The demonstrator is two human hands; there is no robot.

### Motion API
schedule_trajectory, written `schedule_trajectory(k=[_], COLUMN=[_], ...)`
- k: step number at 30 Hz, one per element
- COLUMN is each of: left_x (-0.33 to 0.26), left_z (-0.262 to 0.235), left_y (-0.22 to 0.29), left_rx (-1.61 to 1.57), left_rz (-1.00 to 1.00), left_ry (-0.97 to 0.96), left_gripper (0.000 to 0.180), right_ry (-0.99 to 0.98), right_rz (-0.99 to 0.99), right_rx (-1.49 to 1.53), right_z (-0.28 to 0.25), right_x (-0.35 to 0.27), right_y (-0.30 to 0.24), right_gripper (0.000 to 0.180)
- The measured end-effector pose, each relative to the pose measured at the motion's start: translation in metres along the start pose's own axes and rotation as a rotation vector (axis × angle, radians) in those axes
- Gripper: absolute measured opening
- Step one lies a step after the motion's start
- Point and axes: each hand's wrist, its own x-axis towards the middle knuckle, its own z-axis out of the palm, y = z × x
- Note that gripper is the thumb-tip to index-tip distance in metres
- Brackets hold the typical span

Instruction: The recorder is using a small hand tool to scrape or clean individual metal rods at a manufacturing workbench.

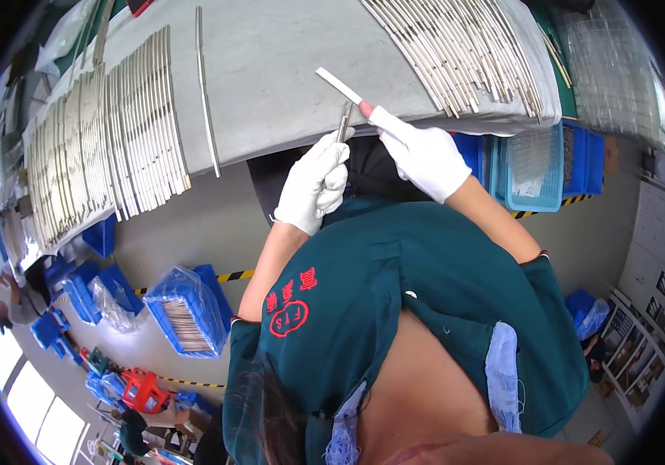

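Up near the bench edge, both hands wear white gloves and work close together. The left hand has its fingers curled shut around a short metal rod, which stands nearly upright out of the top of the fist. The right hand pinches a flat white strip with a reddish end between thumb and forefinger; the strip slants up and to the left over the bench, and its lower end lies just beside the top of the rod, though I cannot tell whether the two touch.

On the grey bench surface, a wide fan of long thin metal rods lies side by side at the left, and a second batch of metal rods lies at the upper right. One single long rod lies apart between the two groups.

Below the bench edge at the right sits a light blue mesh basket next to dark blue crates. On the floor at the lower left, a blue crate wrapped in clear plastic holds more rods, with other blue bins near it. The person's green work shirt fills the lower middle of the view
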Motion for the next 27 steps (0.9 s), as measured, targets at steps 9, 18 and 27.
schedule_trajectory(k=[9,18,27], left_x=[-0.051,0.021,-0.046], left_z=[0.040,0.071,-0.023], left_y=[0.047,0.071,0.087], left_rx=[0.636,2.173,2.147], left_rz=[0.109,1.312,0.979], left_ry=[-0.010,-0.132,0.691], left_gripper=[0.030,0.022,0.048], right_ry=[0.405,0.742,0.453], right_rz=[0.356,0.187,0.291], right_rx=[0.843,1.032,0.995], right_z=[-0.028,-0.056,-0.038], right_x=[-0.023,-0.023,-0.022], right_y=[0.001,0.011,-0.005], right_gripper=[0.047,0.046,0.047])
